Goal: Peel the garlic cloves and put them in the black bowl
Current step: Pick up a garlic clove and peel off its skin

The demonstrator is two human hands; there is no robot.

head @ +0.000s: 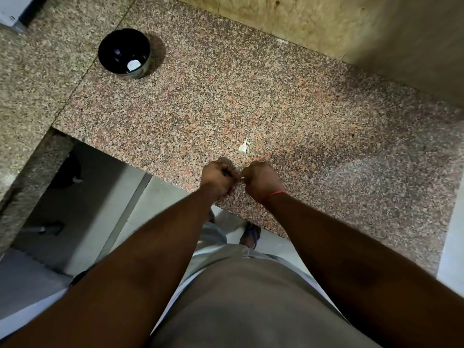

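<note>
My left hand and my right hand meet knuckle to knuckle over the near edge of the granite counter. Both have curled fingers and pinch a small pale garlic clove, of which only a sliver shows between them. A white clove or scrap of peel lies on the counter just beyond my hands. The black bowl stands far off at the back left, with one white peeled clove inside it.
A beige wall runs along the counter's back right. The counter edge drops to a pale tiled floor below my hands, where my sandalled foot shows. A lower granite ledge runs along the left.
</note>
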